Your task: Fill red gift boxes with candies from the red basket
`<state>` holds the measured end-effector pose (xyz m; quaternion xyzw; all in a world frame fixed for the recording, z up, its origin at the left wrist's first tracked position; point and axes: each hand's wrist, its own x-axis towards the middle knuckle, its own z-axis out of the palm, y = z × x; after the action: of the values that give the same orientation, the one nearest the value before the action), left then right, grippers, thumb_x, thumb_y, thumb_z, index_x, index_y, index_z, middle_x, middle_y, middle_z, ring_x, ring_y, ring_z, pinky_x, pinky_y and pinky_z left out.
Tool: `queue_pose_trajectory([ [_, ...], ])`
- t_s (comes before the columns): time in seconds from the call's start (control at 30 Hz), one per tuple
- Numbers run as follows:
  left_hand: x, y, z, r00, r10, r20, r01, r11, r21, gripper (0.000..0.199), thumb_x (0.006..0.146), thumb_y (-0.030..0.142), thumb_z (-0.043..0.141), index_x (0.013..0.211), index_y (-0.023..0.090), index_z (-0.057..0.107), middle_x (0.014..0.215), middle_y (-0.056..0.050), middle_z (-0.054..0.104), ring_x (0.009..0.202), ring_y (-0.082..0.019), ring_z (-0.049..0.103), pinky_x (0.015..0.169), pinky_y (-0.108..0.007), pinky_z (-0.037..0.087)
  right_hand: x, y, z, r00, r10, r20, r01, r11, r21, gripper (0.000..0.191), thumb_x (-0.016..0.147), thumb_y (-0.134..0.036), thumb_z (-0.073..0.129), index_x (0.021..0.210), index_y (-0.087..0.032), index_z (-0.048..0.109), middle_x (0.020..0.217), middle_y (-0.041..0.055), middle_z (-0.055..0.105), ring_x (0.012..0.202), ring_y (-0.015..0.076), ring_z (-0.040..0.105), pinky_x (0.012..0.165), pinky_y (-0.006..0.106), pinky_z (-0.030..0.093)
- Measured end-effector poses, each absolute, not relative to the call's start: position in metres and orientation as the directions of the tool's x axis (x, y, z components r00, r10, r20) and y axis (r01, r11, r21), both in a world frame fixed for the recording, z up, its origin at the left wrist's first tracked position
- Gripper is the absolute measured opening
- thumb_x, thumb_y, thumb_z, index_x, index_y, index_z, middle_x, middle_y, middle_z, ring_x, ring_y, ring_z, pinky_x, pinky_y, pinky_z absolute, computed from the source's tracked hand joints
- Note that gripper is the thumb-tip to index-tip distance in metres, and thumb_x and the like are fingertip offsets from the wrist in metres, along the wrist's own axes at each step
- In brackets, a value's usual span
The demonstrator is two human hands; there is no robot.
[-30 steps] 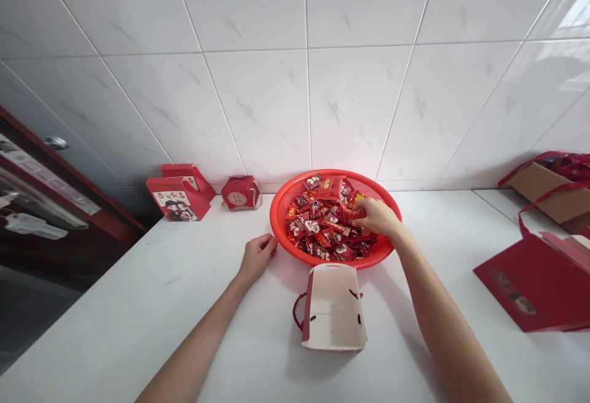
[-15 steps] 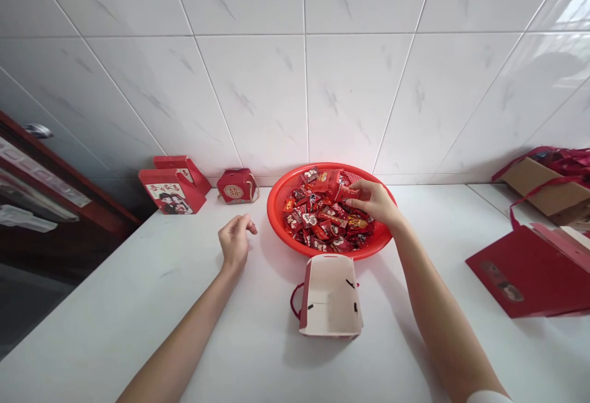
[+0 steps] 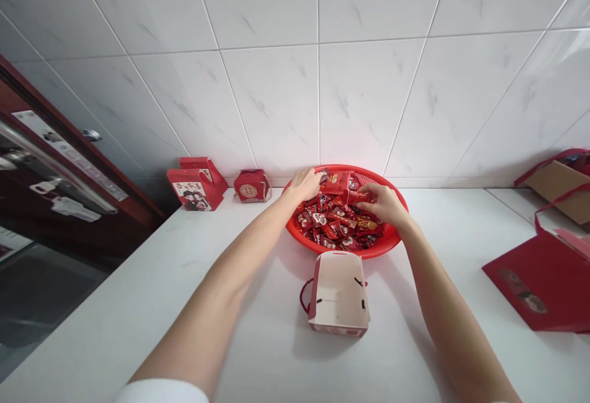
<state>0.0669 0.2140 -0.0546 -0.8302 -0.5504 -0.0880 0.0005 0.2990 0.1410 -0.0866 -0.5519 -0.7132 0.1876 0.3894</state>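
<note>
A red plastic basket full of wrapped candies stands against the wall. My left hand reaches over its back left rim, fingers bent down among the candies; whatever the fingertips grip is hidden. On the right side of the basket, my right hand pinches a red candy packet between thumb and fingers, just above the pile. In front of the basket sits an opened gift box, pale inside with a dark red cord handle on its left. Nothing lies in the part of its interior that shows.
Two red cartons and a small red box with a rope handle stand at the back left. To the right are a large red bag and a brown cardboard box. A door with keys borders the left.
My left hand has moved from the counter beside the basket into its back left part. My right hand stays at the candies. The view has shifted slightly left.
</note>
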Motion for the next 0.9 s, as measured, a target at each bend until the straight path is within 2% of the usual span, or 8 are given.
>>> queue_pose_trajectory([
  [0.13, 0.064, 0.222, -0.078, 0.394, 0.913, 0.109, 0.901, -0.407, 0.151, 0.03, 0.087, 0.015, 0.058, 0.114, 0.012, 0.072, 0.123, -0.02, 0.072, 0.111, -0.034, 0.07, 0.099, -0.04, 0.05, 0.298, 0.141, -0.086, -0.085, 0.931, 0.356, 0.652, 0.322, -0.686, 0.024, 0.069, -0.024, 0.074, 0.093, -0.022, 0.071, 0.082, 0.0018, 0.073, 0.077, 0.0241, 0.067, 0.075, 0.037, 0.053],
  [0.3, 0.05, 0.245, -0.084, 0.443, 0.89, 0.11, 0.841, -0.455, 0.293, 0.009, 0.082, 0.024, 0.065, 0.079, 0.019, 0.072, 0.098, -0.013, 0.076, 0.093, -0.03, 0.071, 0.086, -0.036, 0.051, 0.298, 0.141, -0.085, -0.067, 0.929, 0.364, 0.657, 0.315, -0.685, 0.026, 0.069, -0.021, 0.073, 0.096, -0.022, 0.073, 0.087, 0.0024, 0.075, 0.08, 0.0242, 0.068, 0.079, 0.038, 0.055],
  [0.37, 0.045, 0.253, -0.084, 0.458, 0.882, 0.107, 0.809, -0.464, 0.361, 0.019, 0.081, 0.031, 0.067, 0.065, 0.022, 0.066, 0.081, -0.008, 0.074, 0.075, -0.025, 0.068, 0.074, -0.033, 0.05, 0.298, 0.141, -0.085, -0.052, 0.928, 0.368, 0.66, 0.309, -0.685, 0.028, 0.07, -0.019, 0.071, 0.098, -0.023, 0.073, 0.091, 0.003, 0.076, 0.082, 0.0241, 0.069, 0.08, 0.038, 0.055],
  [0.47, 0.04, 0.256, -0.086, 0.479, 0.872, 0.103, 0.76, -0.47, 0.449, 0.033, 0.076, 0.04, 0.073, 0.053, 0.024, 0.056, 0.061, -0.002, 0.064, 0.054, -0.02, 0.056, 0.057, -0.032, 0.041, 0.297, 0.141, -0.085, -0.027, 0.93, 0.367, 0.668, 0.29, -0.685, 0.029, 0.072, -0.018, 0.068, 0.101, -0.022, 0.074, 0.094, 0.004, 0.076, 0.084, 0.0243, 0.069, 0.081, 0.038, 0.055],
  [0.57, 0.037, 0.251, -0.09, 0.496, 0.861, 0.113, 0.714, -0.479, 0.511, 0.044, 0.074, 0.044, 0.076, 0.047, 0.025, 0.047, 0.051, 0.001, 0.052, 0.049, -0.018, 0.046, 0.052, -0.033, 0.032, 0.297, 0.142, -0.086, -0.015, 0.933, 0.359, 0.683, 0.272, -0.678, 0.031, 0.073, -0.019, 0.069, 0.104, -0.022, 0.075, 0.092, 0.0041, 0.076, 0.084, 0.0244, 0.069, 0.082, 0.038, 0.055],
  [0.67, 0.035, 0.244, -0.093, 0.519, 0.849, 0.096, 0.678, -0.478, 0.558, 0.052, 0.078, 0.048, 0.072, 0.044, 0.024, 0.04, 0.048, 0.002, 0.043, 0.047, -0.016, 0.039, 0.053, -0.033, 0.029, 0.297, 0.143, -0.086, -0.035, 0.933, 0.358, 0.7, 0.278, -0.658, 0.031, 0.073, -0.019, 0.071, 0.103, -0.022, 0.075, 0.09, 0.0031, 0.076, 0.081, 0.0233, 0.069, 0.08, 0.037, 0.055],
  [0.77, 0.033, 0.241, -0.095, 0.538, 0.84, 0.064, 0.654, -0.464, 0.597, 0.05, 0.079, 0.051, 0.069, 0.044, 0.023, 0.045, 0.048, 0.003, 0.044, 0.047, -0.014, 0.038, 0.053, -0.032, 0.029, 0.297, 0.144, -0.087, -0.055, 0.928, 0.368, 0.704, 0.298, -0.644, 0.03, 0.073, -0.019, 0.072, 0.103, -0.022, 0.075, 0.089, 0.0029, 0.076, 0.079, 0.0229, 0.069, 0.077, 0.036, 0.055],
  [0.9, 0.032, 0.244, -0.096, 0.546, 0.836, 0.056, 0.617, -0.447, 0.647, 0.027, 0.072, 0.045, 0.074, 0.059, 0.022, 0.067, 0.061, 0.001, 0.064, 0.06, -0.017, 0.056, 0.06, -0.03, 0.039, 0.295, 0.143, -0.087, -0.044, 0.924, 0.38, 0.699, 0.3, -0.649, 0.029, 0.073, -0.019, 0.074, 0.102, -0.023, 0.075, 0.094, 0.004, 0.078, 0.082, 0.024, 0.069, 0.077, 0.037, 0.055],
])
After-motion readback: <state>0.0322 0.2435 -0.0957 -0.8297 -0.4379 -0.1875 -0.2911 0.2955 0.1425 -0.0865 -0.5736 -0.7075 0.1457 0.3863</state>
